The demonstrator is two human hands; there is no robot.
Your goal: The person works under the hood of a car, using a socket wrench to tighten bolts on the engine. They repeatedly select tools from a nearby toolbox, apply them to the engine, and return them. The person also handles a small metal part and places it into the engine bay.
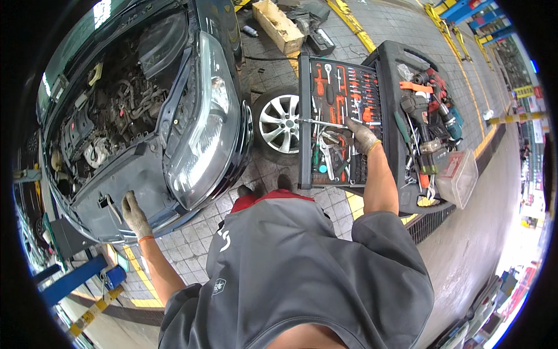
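My right hand (364,138), in a pale work glove, is closed round one end of a long silver ratchet wrench (323,123). The wrench lies level above an open tool drawer (303,168), its far end reaching past the drawer's left edge. Under it in the drawer are adjustable pliers (326,160) and several red-handled tools. My left hand (135,218), also gloved, is over the front panel (131,180) of a dark car, beside the hood latch opening (104,202). Its fingers are stretched out and slightly bent, with nothing visible in them.
The car's engine bay (125,99) stands open at the left, next to a headlight (203,122). A loose wheel (279,125) is beside the tool drawer. To the right, a black case (401,192) holds power drills (450,119) and a clear plastic box (456,178). A wooden crate (279,26) is farther off.
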